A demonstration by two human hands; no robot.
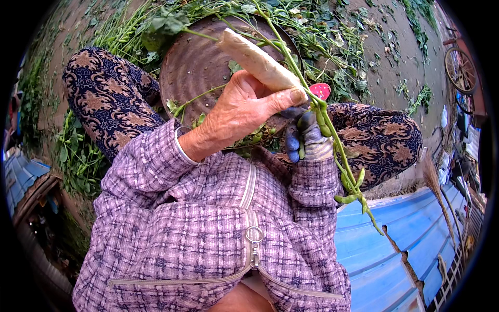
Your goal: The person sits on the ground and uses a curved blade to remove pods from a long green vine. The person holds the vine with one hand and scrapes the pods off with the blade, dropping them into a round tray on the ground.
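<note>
My left hand (237,109), bare with a bracelet at the wrist, pinches a pale cylindrical thing (259,60) whose kind I cannot tell. At my thumb tip, a green bean stalk with pods (343,156) crosses its end; whether the thumb holds the stalk is unclear. Just below and right, my right hand (306,130), in a grey-blue glove, is curled around a few green pods (301,150), its fingertips partly hidden behind the stalk. Beneath both hands lies a round, brown, shallow pan (195,66) with loose pods near its lower edge.
Leafy bean stalks (121,31) heap around the pan, with more beside my left knee (97,93). A small pinkish-red oval thing (320,91) shows near my right knee (378,144). Blue corrugated sheeting (374,241) and a broom (436,179) are at right, below a wheel (460,70).
</note>
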